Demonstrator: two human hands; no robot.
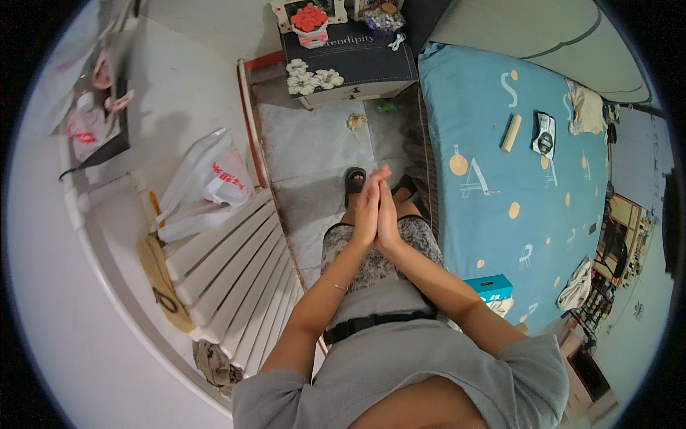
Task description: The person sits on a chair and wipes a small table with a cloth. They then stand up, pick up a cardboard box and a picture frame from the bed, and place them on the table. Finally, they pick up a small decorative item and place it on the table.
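My left hand [366, 212] and my right hand [387, 217] are pressed palm to palm in front of my body. Their fingers are straight and point away from me, and I see nothing held in either one. A thin bracelet [333, 282] circles my left wrist. Below the hands are my patterned shorts [338, 246] and a dark slipper [355, 181] on the grey tiled floor [305, 145]. To the right stands a bed with a blue printed sheet [482, 225]. On it lie a pale yellow cylinder [511, 133] and a black-and-white packet [545, 137].
A teal tissue box [489, 288] sits at the bed's near edge. Ahead stands a nightstand [353, 64] bearing a red crocheted flower pot [310, 24]. At left, a white plastic bag [206, 182] rests by white slats [230, 268]. Crumpled material [356, 122] lies on the floor.
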